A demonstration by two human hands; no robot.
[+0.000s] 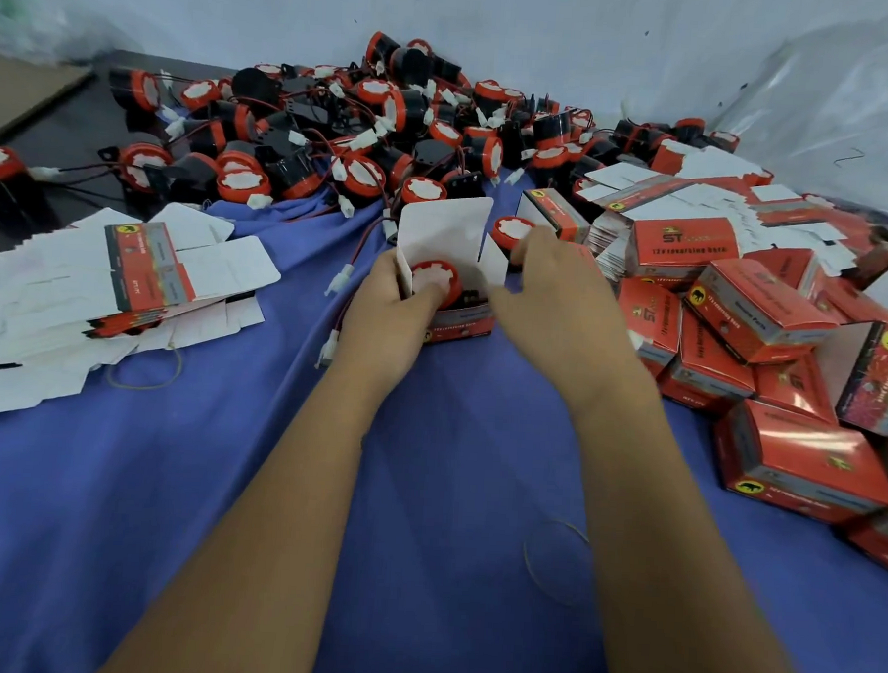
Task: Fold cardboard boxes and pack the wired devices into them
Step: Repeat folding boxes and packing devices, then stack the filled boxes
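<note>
On the blue cloth (423,489), the left hand (387,307) gripped the open box (458,316), thumb pressing the device (433,279) in, while the right hand (547,290), fingers hidden, perhaps risked pinching its trailing wire (340,325) under the flap (445,228).

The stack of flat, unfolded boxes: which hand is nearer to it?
Left. The left hand is at the open box, right of the stack; the right hand lies farther right.

This is a small packing workshop, set up for piecework by hand. A blue cloth (423,489) covers the work surface. Behind it lies a heap of identical red-and-black wired devices (370,126). On the cloth's left sits a stack of flat, unfolded boxes (100,287), and on its right a pile of folded red boxes (771,343), all printed alike. Plastic sheeting (845,100) hangs behind that pile.
</note>
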